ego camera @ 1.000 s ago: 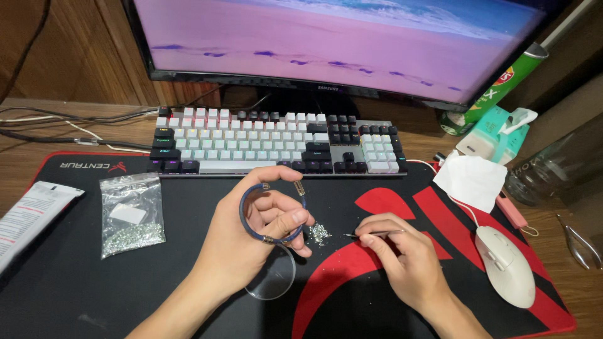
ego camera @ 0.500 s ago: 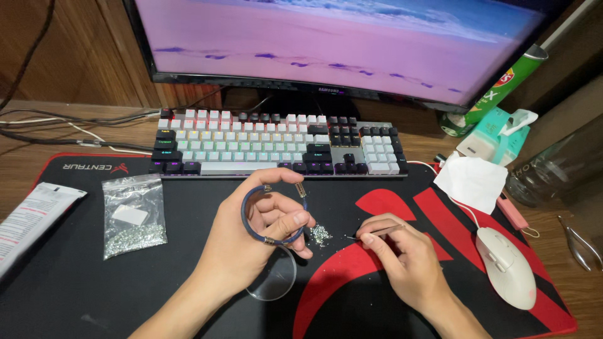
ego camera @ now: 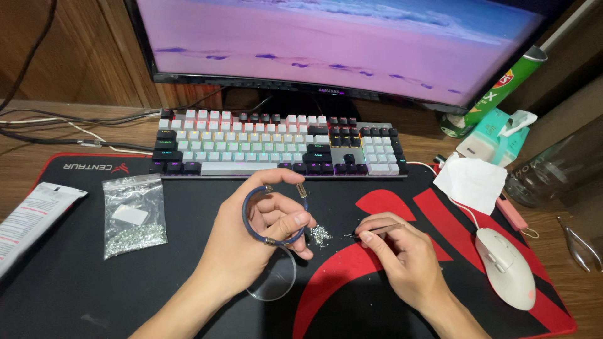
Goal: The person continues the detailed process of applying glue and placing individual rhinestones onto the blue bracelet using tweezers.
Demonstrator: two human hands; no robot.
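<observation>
Left of the grip lies a clear bag of small stones [ego camera: 133, 216] on the black desk mat [ego camera: 75, 282]. The left hand [ego camera: 251, 242] grasps a dark blue bracelet [ego camera: 274, 213], pinched upright between thumb and fingers, above a clear round dish [ego camera: 273, 279]. Just right of it sits a small heap of loose stones [ego camera: 320, 234]. The right hand [ego camera: 402, 254] clenches fine tweezers [ego camera: 374, 231], tips pointing at that heap. The stone-setting step looks in hand; picking one stone calls for a steady, light pinch.
</observation>
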